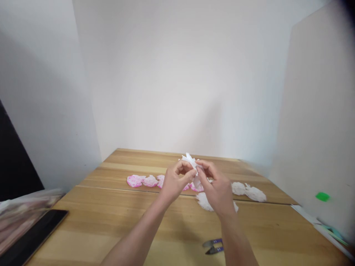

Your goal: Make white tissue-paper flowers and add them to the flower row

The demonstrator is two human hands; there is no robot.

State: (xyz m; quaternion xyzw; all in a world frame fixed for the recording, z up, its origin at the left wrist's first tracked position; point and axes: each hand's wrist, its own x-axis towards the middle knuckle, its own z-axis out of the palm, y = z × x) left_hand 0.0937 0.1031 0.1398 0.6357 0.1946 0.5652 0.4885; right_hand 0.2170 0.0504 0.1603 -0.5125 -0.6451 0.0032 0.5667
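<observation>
Above the middle of the wooden table (97, 214), both hands meet on one white paper piece (190, 160), frilled at its upper end and held off the surface. Left hand (176, 181): thumb and forefinger pinched nearly together, grasping the piece from its left side. Right hand (218, 187): thumb and forefinger likewise drawn close, gripping it from the other side. Remaining fingers of both hands curled; exact contact points partly hidden.

Counts. Pink-edged puffs (135, 180): two in full view, in a row beyond the left hand; a third partly covered by that hand; further pink portions show between the wrists, number uncertain. White puffs (255, 193): two, touching, right of the right hand. Nearer white puff (204, 202): one, partly behind the right wrist; white also shows past that wrist, same puff or another, cannot tell. Snips (213, 246): one pair, blades apart, beside the right forearm. Phone (36, 234): one, at left edge, next to a plastic bag (30, 208).
</observation>
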